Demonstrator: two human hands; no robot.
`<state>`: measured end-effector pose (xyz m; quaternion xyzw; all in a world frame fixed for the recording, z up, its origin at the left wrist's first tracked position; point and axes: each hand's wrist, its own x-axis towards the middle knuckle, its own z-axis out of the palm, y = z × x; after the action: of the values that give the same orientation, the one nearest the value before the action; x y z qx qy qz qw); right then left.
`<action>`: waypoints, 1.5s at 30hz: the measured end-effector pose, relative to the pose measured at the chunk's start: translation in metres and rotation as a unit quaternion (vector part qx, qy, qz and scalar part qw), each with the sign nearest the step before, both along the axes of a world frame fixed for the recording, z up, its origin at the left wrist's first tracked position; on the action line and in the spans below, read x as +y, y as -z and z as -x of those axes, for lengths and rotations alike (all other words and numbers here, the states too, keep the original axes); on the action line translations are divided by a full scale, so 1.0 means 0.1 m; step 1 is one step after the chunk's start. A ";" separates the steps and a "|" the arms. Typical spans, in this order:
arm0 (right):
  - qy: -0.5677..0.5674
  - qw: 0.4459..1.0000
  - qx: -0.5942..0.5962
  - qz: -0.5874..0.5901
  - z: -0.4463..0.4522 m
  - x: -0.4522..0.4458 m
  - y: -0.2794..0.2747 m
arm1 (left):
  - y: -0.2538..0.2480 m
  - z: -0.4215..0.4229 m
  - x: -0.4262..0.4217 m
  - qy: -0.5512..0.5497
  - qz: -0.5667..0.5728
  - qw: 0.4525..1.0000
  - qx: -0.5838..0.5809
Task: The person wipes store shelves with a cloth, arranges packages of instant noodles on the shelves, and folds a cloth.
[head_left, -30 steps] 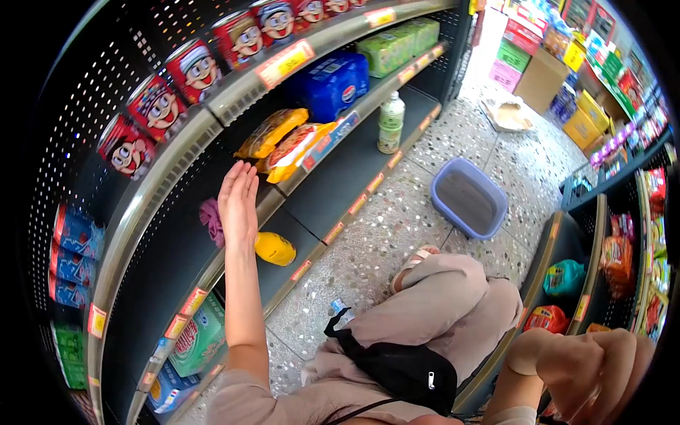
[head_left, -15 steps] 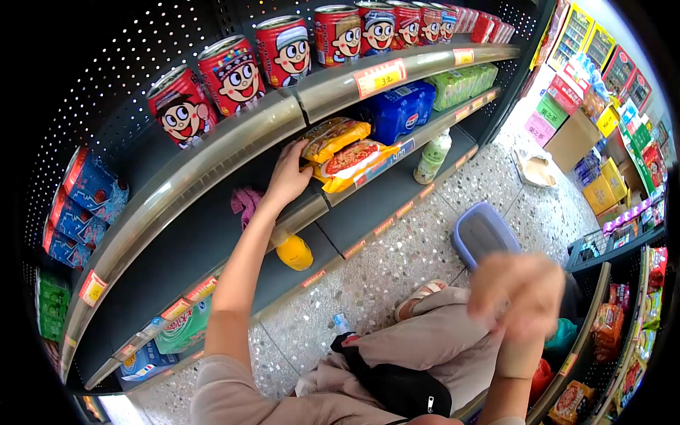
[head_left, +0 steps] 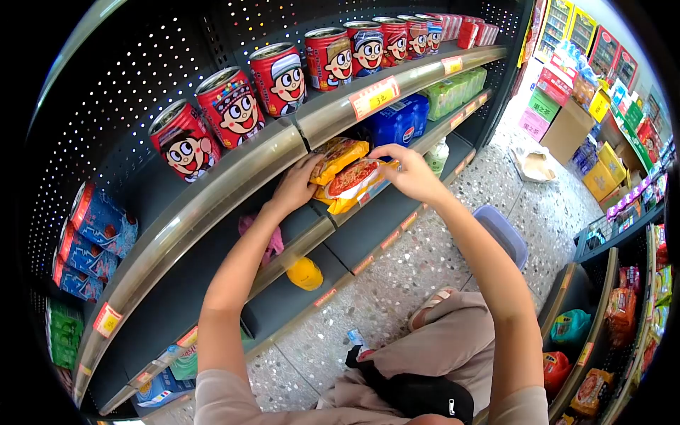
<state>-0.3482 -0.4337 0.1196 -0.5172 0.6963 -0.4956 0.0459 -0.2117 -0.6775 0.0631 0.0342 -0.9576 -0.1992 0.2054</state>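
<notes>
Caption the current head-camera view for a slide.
Left hand and right hand flank yellow food packets beside a blue Pepsi pack on a shop shelf.

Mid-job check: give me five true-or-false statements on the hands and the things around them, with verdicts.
1. The left hand and the right hand are both at the yellow packs. True.
2. The right hand holds the pink cloth. False: the cloth lies on a shelf, away from that hand.
3. The purple basin sits among the red cans. False: it stands on the floor.
4. The cans are higher up than the yellow packs. True.
5. A blue pack sits near the yellow packs. True.
</notes>
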 end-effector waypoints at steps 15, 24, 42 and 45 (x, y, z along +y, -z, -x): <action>-0.006 0.999 0.023 -0.042 0.00 -0.16 0.22 | -0.02 0.10 -0.06 -0.007 -0.025 0.998 0.051; -0.012 0.999 0.012 -0.045 0.03 -0.12 0.24 | -0.18 0.08 -0.10 -0.086 0.014 0.996 0.027; 0.004 0.999 -0.009 -0.047 -0.07 -0.05 0.21 | -0.09 -0.28 -0.31 -0.144 -0.401 0.886 0.184; 0.006 0.999 -0.009 -0.046 -0.08 -0.05 0.21 | 0.06 -0.32 -0.48 -0.072 -0.501 0.830 0.233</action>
<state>-0.3398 -0.4383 0.0990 -0.5057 0.7213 -0.4678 0.0724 -0.1798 -0.7254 0.0568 0.1542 -0.6447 -0.6387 0.3907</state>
